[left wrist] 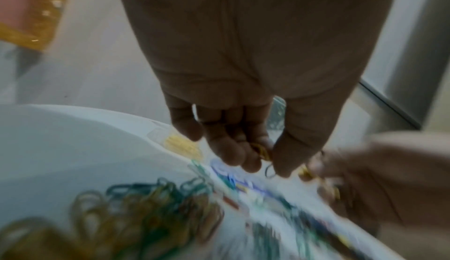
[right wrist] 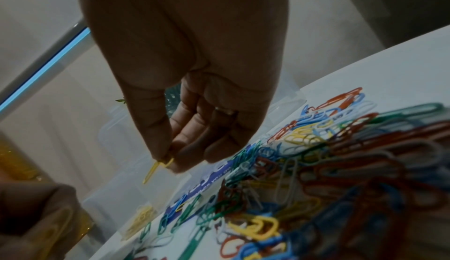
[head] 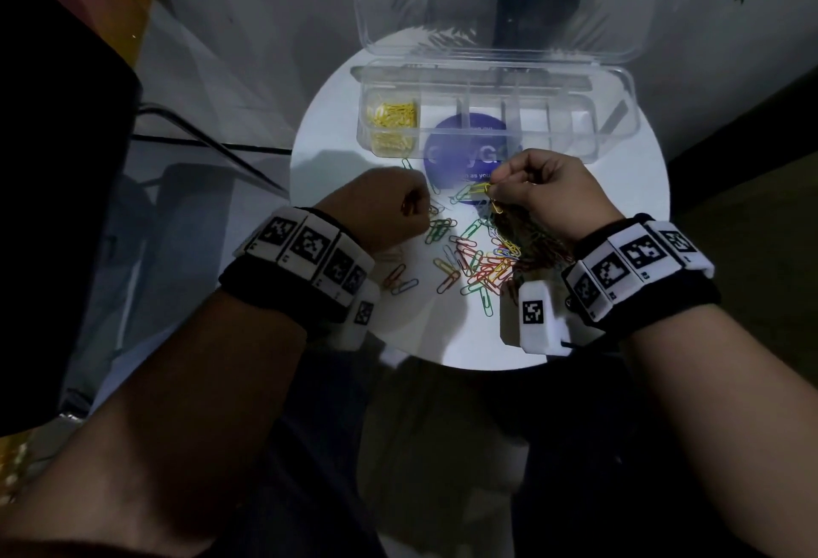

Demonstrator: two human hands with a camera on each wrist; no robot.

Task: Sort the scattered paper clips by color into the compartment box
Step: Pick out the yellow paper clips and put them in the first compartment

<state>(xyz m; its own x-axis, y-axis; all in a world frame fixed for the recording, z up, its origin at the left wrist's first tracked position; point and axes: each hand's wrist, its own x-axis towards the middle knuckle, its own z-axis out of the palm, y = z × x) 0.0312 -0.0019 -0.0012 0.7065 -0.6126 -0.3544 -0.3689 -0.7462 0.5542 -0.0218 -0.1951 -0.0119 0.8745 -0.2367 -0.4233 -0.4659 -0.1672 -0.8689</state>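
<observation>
Head view: your right hand (head: pixel 549 190) pinches a yellow clip (head: pixel 489 196) at frame centre, below the compartment box (head: pixel 611 123); other clips may snag and ride along.

Left wrist view: your left hand (left wrist: pixel 243 129) curls round yellow clips (left wrist: pixel 261 151); loosen and they drop into the mixed pile (left wrist: pixel 146 206).

Right wrist view: the pinch holds one end only, so it could slip before reaching the yellow compartment (right wrist: pixel 142 216), lower left.

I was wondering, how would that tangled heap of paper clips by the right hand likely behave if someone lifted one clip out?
The heap of paper clips looks interlocked, so neighbours would probably drag along. The yellow clip pinched by the right hand seems thin and light, probably stiff, yet easy to drop.
</observation>
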